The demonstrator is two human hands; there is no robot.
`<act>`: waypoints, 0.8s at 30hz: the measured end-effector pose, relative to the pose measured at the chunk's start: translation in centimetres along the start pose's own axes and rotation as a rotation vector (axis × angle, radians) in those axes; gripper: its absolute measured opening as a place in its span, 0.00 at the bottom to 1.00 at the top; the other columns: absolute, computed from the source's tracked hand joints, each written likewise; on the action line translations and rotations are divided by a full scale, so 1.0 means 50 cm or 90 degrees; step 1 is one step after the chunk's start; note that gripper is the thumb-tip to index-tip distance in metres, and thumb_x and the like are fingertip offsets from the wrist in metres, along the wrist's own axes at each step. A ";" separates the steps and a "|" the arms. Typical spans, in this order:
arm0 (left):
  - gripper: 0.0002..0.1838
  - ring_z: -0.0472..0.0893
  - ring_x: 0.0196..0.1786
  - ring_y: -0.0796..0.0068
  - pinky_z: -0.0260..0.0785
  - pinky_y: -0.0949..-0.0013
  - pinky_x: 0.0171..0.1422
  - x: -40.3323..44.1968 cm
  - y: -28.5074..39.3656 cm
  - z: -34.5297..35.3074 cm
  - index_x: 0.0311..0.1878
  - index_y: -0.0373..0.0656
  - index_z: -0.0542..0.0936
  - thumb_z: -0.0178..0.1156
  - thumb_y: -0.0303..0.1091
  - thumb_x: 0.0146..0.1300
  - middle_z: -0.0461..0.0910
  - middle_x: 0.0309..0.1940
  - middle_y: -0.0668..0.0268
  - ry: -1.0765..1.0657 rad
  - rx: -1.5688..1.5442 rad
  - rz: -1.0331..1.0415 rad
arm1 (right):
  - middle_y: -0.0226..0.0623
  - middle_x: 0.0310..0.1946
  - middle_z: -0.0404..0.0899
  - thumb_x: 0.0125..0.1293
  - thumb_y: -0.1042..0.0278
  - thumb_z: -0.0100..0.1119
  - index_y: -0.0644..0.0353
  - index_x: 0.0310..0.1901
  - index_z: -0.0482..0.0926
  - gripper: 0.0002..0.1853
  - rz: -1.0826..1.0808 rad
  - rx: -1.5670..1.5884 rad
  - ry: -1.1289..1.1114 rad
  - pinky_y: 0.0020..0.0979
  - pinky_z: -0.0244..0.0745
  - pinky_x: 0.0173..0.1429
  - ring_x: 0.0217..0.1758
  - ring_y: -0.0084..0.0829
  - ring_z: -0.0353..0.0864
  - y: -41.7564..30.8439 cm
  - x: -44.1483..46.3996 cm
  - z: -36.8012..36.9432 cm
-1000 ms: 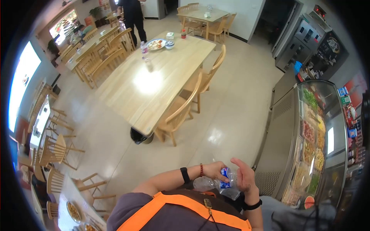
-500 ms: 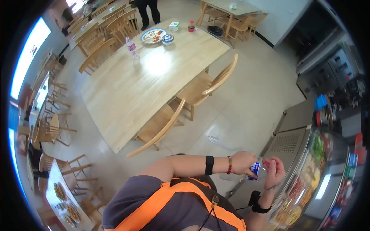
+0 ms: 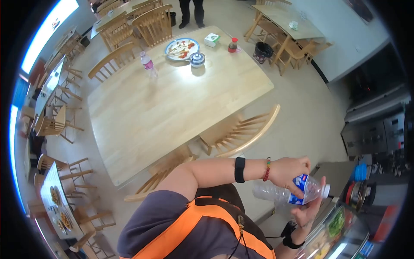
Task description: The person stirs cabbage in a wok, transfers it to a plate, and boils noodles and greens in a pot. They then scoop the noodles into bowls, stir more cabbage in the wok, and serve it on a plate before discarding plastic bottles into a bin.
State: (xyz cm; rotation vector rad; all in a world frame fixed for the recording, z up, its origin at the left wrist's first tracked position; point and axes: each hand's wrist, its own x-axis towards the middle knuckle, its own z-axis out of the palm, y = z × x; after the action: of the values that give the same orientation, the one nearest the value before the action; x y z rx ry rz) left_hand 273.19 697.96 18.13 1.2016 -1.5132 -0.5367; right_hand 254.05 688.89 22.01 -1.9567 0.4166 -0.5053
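Note:
My left hand (image 3: 289,172), with a beaded bracelet and black band at the wrist, is wrapped round a clear plastic bottle (image 3: 312,192) at the lower right. The bottle lies nearly sideways, its white cap to the right and a blue label near my fingers. Below and behind its neck end is my right hand (image 3: 307,212), one finger raised behind the bottle and the thumb in front; the bottle partly hides its grip. A black band circles the right wrist.
A wooden table (image 3: 151,116) bears a plate (image 3: 176,48), a lidded bowl (image 3: 197,59), a pink-labelled bottle (image 3: 147,63), a small box (image 3: 211,39) and a red-capped bottle (image 3: 233,45). Chairs (image 3: 252,131) stand nearby. A food counter (image 3: 340,233) is lower right; a person (image 3: 191,11) stands beyond.
The view has shifted, bringing the table's far end nearer. Both hands and the bottle have moved right in view. My right hand's fingers now reach behind the bottle's neck, and the white cap shows.

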 end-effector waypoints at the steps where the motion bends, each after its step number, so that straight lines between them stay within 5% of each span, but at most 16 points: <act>1: 0.30 0.79 0.39 0.60 0.72 0.61 0.42 0.022 -0.022 -0.018 0.39 0.38 0.77 0.72 0.55 0.44 0.69 0.49 0.59 -0.052 0.043 -0.011 | 0.38 0.51 0.69 0.37 0.32 0.74 0.63 0.72 0.46 0.68 -0.026 -0.006 -0.032 0.30 0.69 0.55 0.53 0.30 0.72 0.013 0.036 -0.013; 2: 0.31 0.79 0.39 0.59 0.73 0.60 0.43 0.038 -0.046 -0.028 0.42 0.38 0.76 0.72 0.55 0.44 0.68 0.51 0.59 -0.106 0.084 -0.023 | 0.38 0.49 0.70 0.37 0.27 0.72 0.64 0.72 0.47 0.69 -0.051 -0.012 -0.064 0.31 0.69 0.54 0.53 0.30 0.71 0.026 0.066 -0.019; 7: 0.38 0.79 0.44 0.54 0.73 0.57 0.47 0.109 -0.128 -0.091 0.49 0.38 0.72 0.73 0.57 0.42 0.68 0.51 0.54 -0.140 0.213 -0.105 | 0.39 0.47 0.69 0.54 0.41 0.67 0.65 0.57 0.62 0.41 -0.014 0.071 -0.090 0.31 0.66 0.55 0.50 0.29 0.70 0.164 0.206 -0.059; 9: 0.42 0.78 0.49 0.51 0.72 0.56 0.52 0.115 -0.156 -0.117 0.54 0.38 0.71 0.73 0.57 0.42 0.68 0.55 0.51 -0.134 0.265 -0.109 | 0.40 0.47 0.70 0.55 0.44 0.66 0.65 0.57 0.64 0.38 -0.015 0.032 -0.086 0.31 0.66 0.55 0.50 0.29 0.70 0.188 0.259 -0.081; 12: 0.51 0.64 0.68 0.49 0.58 0.55 0.70 0.063 -0.197 -0.251 0.67 0.38 0.62 0.71 0.58 0.45 0.56 0.70 0.47 0.075 0.271 -0.107 | 0.40 0.48 0.71 0.59 0.50 0.62 0.66 0.56 0.66 0.32 -0.026 -0.035 -0.026 0.31 0.65 0.58 0.52 0.30 0.70 0.185 0.318 -0.110; 15: 0.51 0.66 0.64 0.62 0.59 0.58 0.68 -0.112 -0.235 -0.488 0.65 0.38 0.62 0.78 0.47 0.40 0.65 0.60 0.54 0.671 0.273 -0.178 | 0.43 0.54 0.69 0.65 0.54 0.56 0.67 0.61 0.63 0.30 -0.011 -0.067 0.054 0.34 0.64 0.61 0.56 0.34 0.70 0.216 0.336 -0.158; 16: 0.55 0.64 0.65 0.56 0.56 0.59 0.70 -0.200 -0.258 -0.587 0.66 0.31 0.57 0.76 0.51 0.42 0.62 0.61 0.49 0.803 0.374 -0.295 | 0.44 0.55 0.69 0.66 0.55 0.54 0.66 0.63 0.62 0.30 0.005 -0.082 0.066 0.34 0.65 0.61 0.57 0.35 0.71 0.214 0.335 -0.161; 17: 0.50 0.65 0.63 0.57 0.58 0.58 0.68 -0.293 -0.300 -0.685 0.64 0.34 0.61 0.78 0.47 0.42 0.63 0.61 0.50 0.942 0.546 -0.257 | 0.44 0.57 0.68 0.67 0.55 0.53 0.65 0.65 0.61 0.30 0.015 -0.093 0.083 0.34 0.66 0.61 0.57 0.36 0.71 0.201 0.341 -0.155; 19: 0.57 0.57 0.68 0.50 0.49 0.52 0.73 -0.519 -0.386 -0.863 0.66 0.33 0.57 0.77 0.54 0.39 0.60 0.63 0.48 1.063 0.951 -0.562 | 0.44 0.58 0.68 0.68 0.55 0.52 0.63 0.67 0.60 0.31 0.056 -0.088 0.118 0.34 0.67 0.59 0.57 0.36 0.72 0.196 0.332 -0.152; 20: 0.61 0.51 0.71 0.48 0.43 0.50 0.75 -0.582 -0.379 -0.909 0.67 0.33 0.54 0.77 0.57 0.36 0.57 0.65 0.47 1.092 0.903 -0.568 | 0.43 0.58 0.69 0.68 0.54 0.53 0.61 0.67 0.60 0.31 0.087 -0.071 0.137 0.34 0.69 0.58 0.57 0.36 0.72 0.207 0.324 -0.164; 22: 0.62 0.55 0.70 0.51 0.47 0.52 0.74 -0.700 -0.417 -0.977 0.69 0.35 0.52 0.78 0.53 0.36 0.58 0.66 0.47 1.118 0.863 -0.678 | 0.42 0.58 0.70 0.68 0.52 0.54 0.59 0.68 0.60 0.32 0.149 -0.040 0.176 0.33 0.71 0.55 0.57 0.34 0.73 0.228 0.328 -0.163; 24: 0.59 0.61 0.69 0.53 0.53 0.54 0.72 -0.792 -0.473 -1.010 0.69 0.35 0.54 0.77 0.51 0.39 0.63 0.65 0.49 1.114 0.690 -0.640 | 0.42 0.57 0.70 0.68 0.53 0.53 0.59 0.68 0.61 0.31 0.188 -0.060 0.219 0.33 0.71 0.56 0.57 0.34 0.73 0.231 0.334 -0.144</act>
State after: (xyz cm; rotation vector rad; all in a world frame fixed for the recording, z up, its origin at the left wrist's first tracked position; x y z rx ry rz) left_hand 325.15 736.81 -3.46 2.1988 0.5593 0.8192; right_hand 263.79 670.33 17.05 -1.8556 0.9470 -0.6395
